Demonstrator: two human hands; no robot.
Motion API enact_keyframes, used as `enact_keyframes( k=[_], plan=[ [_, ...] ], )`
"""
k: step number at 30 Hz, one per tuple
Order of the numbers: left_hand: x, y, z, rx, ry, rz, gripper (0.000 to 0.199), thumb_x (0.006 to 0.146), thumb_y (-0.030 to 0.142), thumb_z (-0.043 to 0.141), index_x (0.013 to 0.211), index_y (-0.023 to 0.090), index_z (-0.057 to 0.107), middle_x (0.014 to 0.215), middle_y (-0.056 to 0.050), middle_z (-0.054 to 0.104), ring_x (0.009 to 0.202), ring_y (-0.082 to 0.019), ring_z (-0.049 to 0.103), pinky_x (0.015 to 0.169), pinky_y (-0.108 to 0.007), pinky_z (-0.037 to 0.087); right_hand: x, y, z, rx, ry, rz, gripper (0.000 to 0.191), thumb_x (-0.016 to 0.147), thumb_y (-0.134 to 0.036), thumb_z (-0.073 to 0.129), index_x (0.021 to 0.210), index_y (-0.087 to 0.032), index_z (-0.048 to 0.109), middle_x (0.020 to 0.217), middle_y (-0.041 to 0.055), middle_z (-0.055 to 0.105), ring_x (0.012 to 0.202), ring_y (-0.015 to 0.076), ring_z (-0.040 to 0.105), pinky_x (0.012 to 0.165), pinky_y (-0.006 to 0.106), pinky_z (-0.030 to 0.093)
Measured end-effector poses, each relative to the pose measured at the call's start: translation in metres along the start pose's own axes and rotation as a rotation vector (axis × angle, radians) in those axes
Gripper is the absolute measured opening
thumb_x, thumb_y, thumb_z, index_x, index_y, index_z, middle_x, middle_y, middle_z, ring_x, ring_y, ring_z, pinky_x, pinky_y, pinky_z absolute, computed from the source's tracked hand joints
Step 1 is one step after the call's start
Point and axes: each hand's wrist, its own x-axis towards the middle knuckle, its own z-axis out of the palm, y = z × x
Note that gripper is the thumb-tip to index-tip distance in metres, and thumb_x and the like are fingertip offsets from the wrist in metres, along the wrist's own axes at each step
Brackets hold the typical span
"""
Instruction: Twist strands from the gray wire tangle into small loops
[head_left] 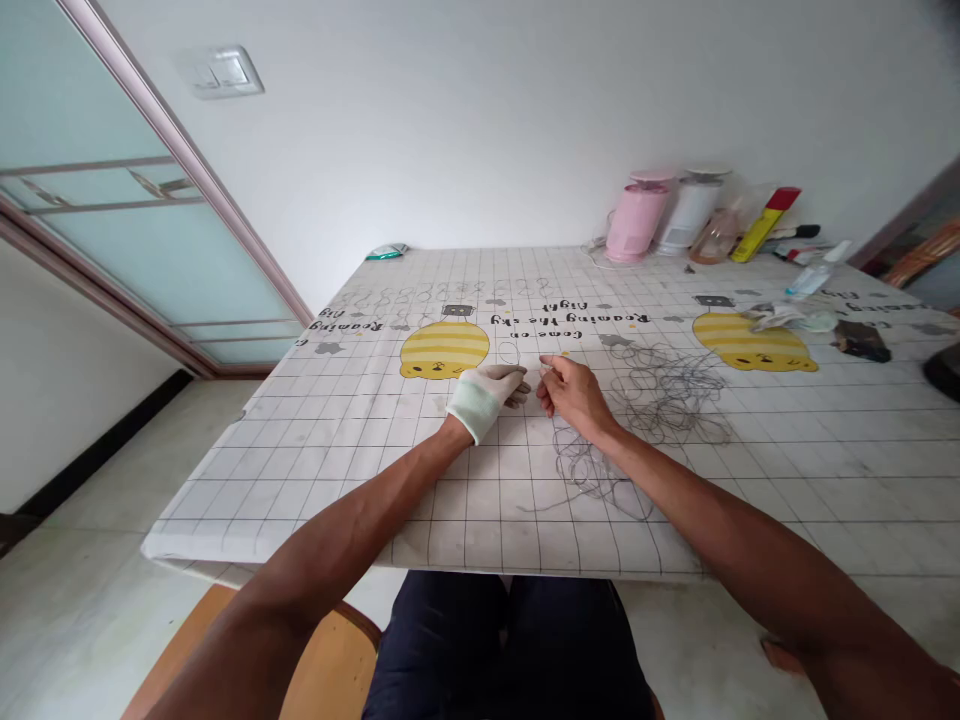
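Observation:
My left hand (491, 393), in a pale glove with a mint cuff, is over the middle of the table with its fingers pressed together. A thin wire loop (509, 353) shows just above its fingertips. My right hand (566, 388) is bare, a short gap to the right, its fingers curled and the thumb near the index finger. What either hand pinches is too small to make out. Beside and behind my right hand lies a tangled heap of thin grey wire (660, 395). Rows of small wire loops (450, 291) lie farther back on the left.
The table (300, 490) has a white checked cloth. At the back right stand a pink device (637, 218), a white device (688, 212), a yellow-red can (765, 225) and bottles. A green packet (387, 252) lies at the back left; a dark crumpled item (862, 341) lies right.

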Motion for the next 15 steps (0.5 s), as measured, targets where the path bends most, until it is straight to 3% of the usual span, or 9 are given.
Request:
enact_keyframes(
  k=[7, 15],
  plan=[
    [0.008, -0.013, 0.001, 0.083, -0.028, -0.024, 0.019, 0.097, 0.015, 0.061, 0.105, 0.012, 0.079, 0.08, -0.005, 0.077, 0.064, -0.013, 0.07, 0.064, -0.025, 0.06, 0.0, 0.001, -0.005, -0.362, -0.054, -0.129, 0.045, 0.103, -0.018, 0.048, 0.141, -0.012, 0.071, 0.074, 0.0062, 0.072, 0.057, 0.0181, 0.062, 0.057, 0.03, 0.052],
    [0.013, -0.021, 0.002, 0.113, -0.007, -0.048, 0.02, 0.097, 0.014, 0.06, 0.101, 0.013, 0.079, 0.077, -0.004, 0.076, 0.062, -0.012, 0.07, 0.06, -0.024, 0.058, 0.004, 0.012, -0.006, -0.538, -0.1, -0.372, 0.045, 0.098, -0.011, 0.045, 0.132, -0.011, 0.074, 0.079, 0.0061, 0.074, 0.068, 0.0185, 0.066, 0.068, 0.029, 0.052]
  ],
)
